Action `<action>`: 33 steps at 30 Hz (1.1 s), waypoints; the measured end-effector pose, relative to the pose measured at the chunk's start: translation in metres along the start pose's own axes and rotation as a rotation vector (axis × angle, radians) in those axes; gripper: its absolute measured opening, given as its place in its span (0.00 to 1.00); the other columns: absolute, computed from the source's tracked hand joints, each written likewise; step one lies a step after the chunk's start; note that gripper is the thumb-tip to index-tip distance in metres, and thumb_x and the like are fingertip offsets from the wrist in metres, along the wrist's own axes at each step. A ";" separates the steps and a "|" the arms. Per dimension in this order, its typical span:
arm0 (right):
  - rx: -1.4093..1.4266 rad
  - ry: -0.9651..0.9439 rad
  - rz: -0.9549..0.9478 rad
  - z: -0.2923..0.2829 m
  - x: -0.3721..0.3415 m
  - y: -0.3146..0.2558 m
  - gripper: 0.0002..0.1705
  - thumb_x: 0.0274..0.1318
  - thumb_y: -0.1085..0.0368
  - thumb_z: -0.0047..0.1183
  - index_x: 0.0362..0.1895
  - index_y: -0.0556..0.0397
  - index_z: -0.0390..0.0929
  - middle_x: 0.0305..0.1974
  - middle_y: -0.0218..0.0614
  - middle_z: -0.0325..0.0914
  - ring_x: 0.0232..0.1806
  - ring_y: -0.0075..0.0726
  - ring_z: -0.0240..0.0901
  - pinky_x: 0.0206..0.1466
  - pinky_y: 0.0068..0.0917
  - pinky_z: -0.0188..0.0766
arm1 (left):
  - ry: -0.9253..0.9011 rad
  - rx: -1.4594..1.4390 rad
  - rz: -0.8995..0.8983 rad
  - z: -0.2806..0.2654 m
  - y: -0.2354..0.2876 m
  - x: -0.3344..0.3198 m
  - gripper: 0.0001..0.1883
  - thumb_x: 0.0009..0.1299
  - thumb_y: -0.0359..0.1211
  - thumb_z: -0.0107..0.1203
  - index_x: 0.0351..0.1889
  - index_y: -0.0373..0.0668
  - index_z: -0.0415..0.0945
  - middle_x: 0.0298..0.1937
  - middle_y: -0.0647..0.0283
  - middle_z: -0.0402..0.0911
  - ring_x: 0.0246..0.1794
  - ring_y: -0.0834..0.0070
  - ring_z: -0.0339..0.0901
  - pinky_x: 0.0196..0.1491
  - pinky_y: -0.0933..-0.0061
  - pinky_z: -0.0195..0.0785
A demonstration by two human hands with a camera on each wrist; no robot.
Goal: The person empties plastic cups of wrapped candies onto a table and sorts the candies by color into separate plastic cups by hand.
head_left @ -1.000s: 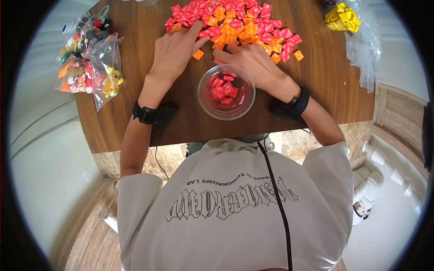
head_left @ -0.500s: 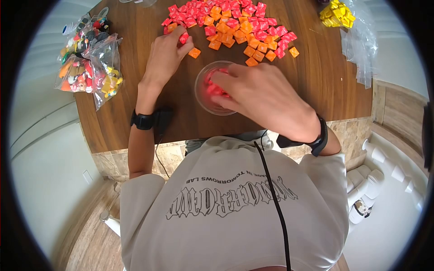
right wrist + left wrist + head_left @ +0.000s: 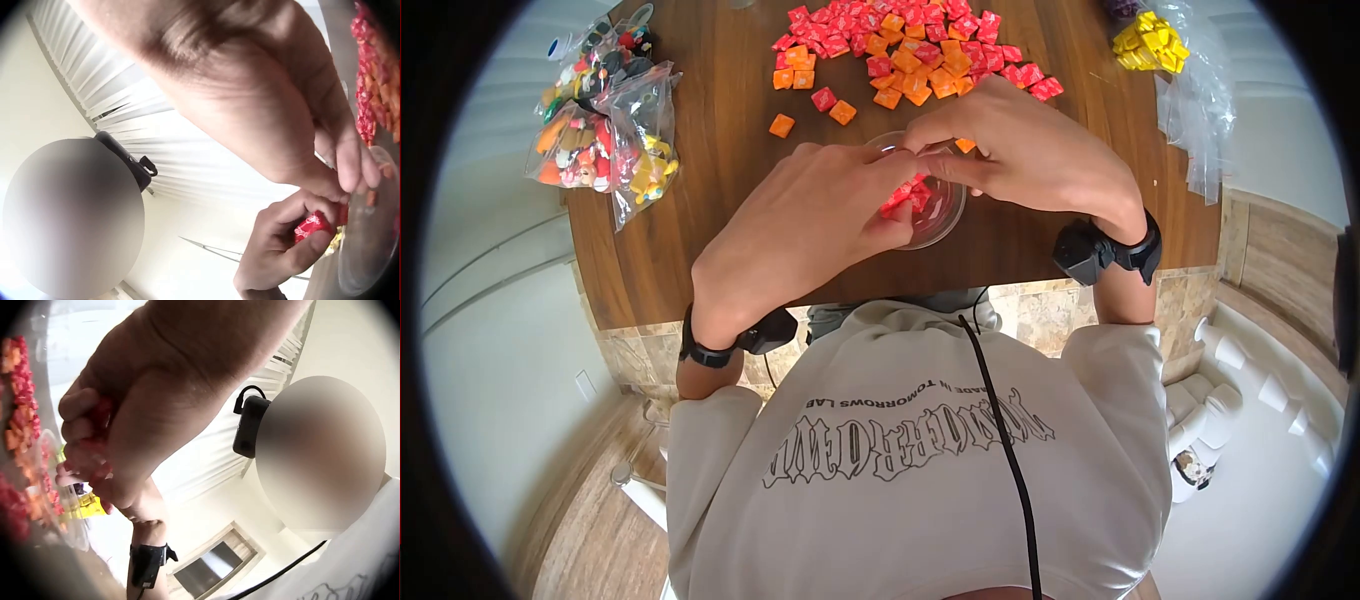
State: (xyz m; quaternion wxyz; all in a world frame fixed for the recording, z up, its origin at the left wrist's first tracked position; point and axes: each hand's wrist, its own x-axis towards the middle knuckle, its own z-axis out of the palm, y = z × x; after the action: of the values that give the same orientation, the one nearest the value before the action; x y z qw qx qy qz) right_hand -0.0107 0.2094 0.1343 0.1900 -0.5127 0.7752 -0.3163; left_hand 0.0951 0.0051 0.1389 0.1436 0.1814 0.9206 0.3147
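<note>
In the head view, both hands meet over a clear round bowl (image 3: 951,222) with red wrapped candies (image 3: 914,197) in it. My left hand (image 3: 800,220) curls its fingers at the bowl's left side; the left wrist view shows red candies (image 3: 100,415) gripped inside it. A red candy (image 3: 312,226) also shows between its fingers in the right wrist view. My right hand (image 3: 1040,150) reaches in from the right, thumb and fingertips together against the left fingers; whether it pinches a candy is hidden.
A spread of red and orange candies (image 3: 905,62) lies beyond the bowl, with a few loose ones (image 3: 782,125) nearer. Clear bags of small figures (image 3: 590,150) sit at the left. A yellow bow (image 3: 1150,43) and clear plastic wrap (image 3: 1200,130) lie at the right.
My left hand has come from the candy spread to the bowl. The right hand has lifted out of the bowl to its upper right side. Several orange candies now lie farther left.
</note>
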 end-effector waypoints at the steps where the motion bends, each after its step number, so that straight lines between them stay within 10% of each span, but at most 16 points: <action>1: 0.083 -0.122 0.140 -0.006 0.001 -0.004 0.09 0.65 0.68 0.60 0.47 0.56 0.87 0.37 0.36 0.87 0.31 0.34 0.82 0.34 0.30 0.76 | -0.002 -0.001 0.001 -0.001 -0.003 -0.001 0.13 0.66 0.32 0.64 0.45 0.38 0.76 0.34 0.49 0.81 0.33 0.47 0.78 0.37 0.53 0.72; 4: 0.200 0.417 0.246 -0.005 0.004 0.004 0.07 0.65 0.68 0.61 0.44 0.55 0.87 0.34 0.30 0.87 0.26 0.22 0.77 0.28 0.25 0.71 | -0.065 -0.009 -0.019 0.003 -0.010 -0.004 0.12 0.67 0.32 0.63 0.45 0.39 0.77 0.34 0.49 0.80 0.34 0.48 0.78 0.38 0.53 0.72; 5: 0.203 0.415 0.251 -0.002 0.010 0.011 0.07 0.65 0.68 0.61 0.44 0.55 0.87 0.34 0.30 0.87 0.26 0.22 0.77 0.28 0.25 0.71 | -0.057 0.024 0.011 0.009 -0.009 -0.002 0.12 0.67 0.33 0.64 0.45 0.39 0.77 0.35 0.49 0.81 0.34 0.48 0.78 0.38 0.54 0.72; 7: -0.164 0.354 0.133 0.009 0.031 0.040 0.13 0.66 0.62 0.56 0.51 0.53 0.83 0.35 0.42 0.85 0.41 0.52 0.82 0.48 0.46 0.78 | -0.052 0.060 0.051 0.012 -0.007 0.001 0.12 0.67 0.33 0.64 0.45 0.39 0.77 0.35 0.50 0.81 0.35 0.48 0.78 0.38 0.54 0.73; 10: -0.467 0.480 -0.096 0.053 0.057 0.099 0.14 0.65 0.61 0.58 0.52 0.53 0.82 0.42 0.43 0.84 0.44 0.54 0.81 0.45 0.48 0.78 | -0.052 -0.006 0.103 0.010 -0.005 0.004 0.13 0.68 0.31 0.65 0.49 0.40 0.80 0.44 0.52 0.84 0.39 0.53 0.83 0.42 0.60 0.77; 15: -0.413 0.320 0.041 0.059 0.063 0.102 0.13 0.62 0.61 0.61 0.47 0.53 0.81 0.44 0.44 0.82 0.45 0.56 0.80 0.42 0.50 0.76 | 0.145 -0.348 0.025 0.010 -0.017 -0.006 0.20 0.70 0.22 0.60 0.60 0.40 0.81 0.60 0.57 0.84 0.49 0.68 0.86 0.52 0.71 0.79; 19: -0.239 0.440 0.019 0.048 0.051 0.101 0.10 0.59 0.63 0.62 0.43 0.53 0.81 0.37 0.42 0.85 0.40 0.57 0.81 0.40 0.48 0.76 | 0.430 -0.464 0.143 0.020 -0.056 -0.002 0.16 0.71 0.25 0.59 0.57 0.42 0.83 0.52 0.53 0.86 0.44 0.58 0.85 0.49 0.66 0.78; 21: -0.252 0.447 0.117 0.035 0.038 0.095 0.09 0.59 0.64 0.63 0.42 0.53 0.82 0.35 0.40 0.85 0.38 0.52 0.82 0.38 0.45 0.76 | 0.577 -0.261 -0.194 0.018 -0.081 0.007 0.15 0.72 0.25 0.59 0.56 0.42 0.83 0.53 0.53 0.85 0.46 0.56 0.85 0.51 0.64 0.78; 27: 0.343 0.255 0.139 0.008 -0.025 0.009 0.08 0.54 0.65 0.69 0.39 0.49 0.87 0.34 0.30 0.86 0.28 0.29 0.78 0.33 0.27 0.73 | 0.497 0.202 0.036 0.045 -0.129 0.037 0.13 0.71 0.26 0.61 0.53 0.41 0.84 0.55 0.55 0.84 0.45 0.52 0.84 0.49 0.60 0.78; 30: 0.139 0.229 0.125 0.023 -0.033 -0.001 0.08 0.56 0.65 0.68 0.40 0.49 0.87 0.34 0.32 0.86 0.28 0.34 0.78 0.33 0.30 0.74 | 0.520 0.124 -0.020 0.046 -0.139 0.037 0.14 0.70 0.25 0.64 0.53 0.41 0.85 0.56 0.59 0.85 0.40 0.69 0.84 0.40 0.70 0.78; 33: -0.123 0.400 0.101 0.019 -0.016 0.042 0.09 0.59 0.63 0.66 0.44 0.48 0.87 0.36 0.34 0.85 0.32 0.41 0.79 0.37 0.35 0.76 | 0.584 -0.094 -0.132 0.021 -0.092 0.014 0.12 0.65 0.28 0.69 0.47 0.41 0.87 0.49 0.59 0.86 0.37 0.63 0.85 0.42 0.65 0.80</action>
State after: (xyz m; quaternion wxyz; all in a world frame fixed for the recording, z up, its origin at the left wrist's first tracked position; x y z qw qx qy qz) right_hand -0.0215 0.2299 0.0912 0.0161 -0.4109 0.8401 -0.3538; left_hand 0.0682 -0.0456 0.0631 -0.0986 0.0160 0.9172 0.3857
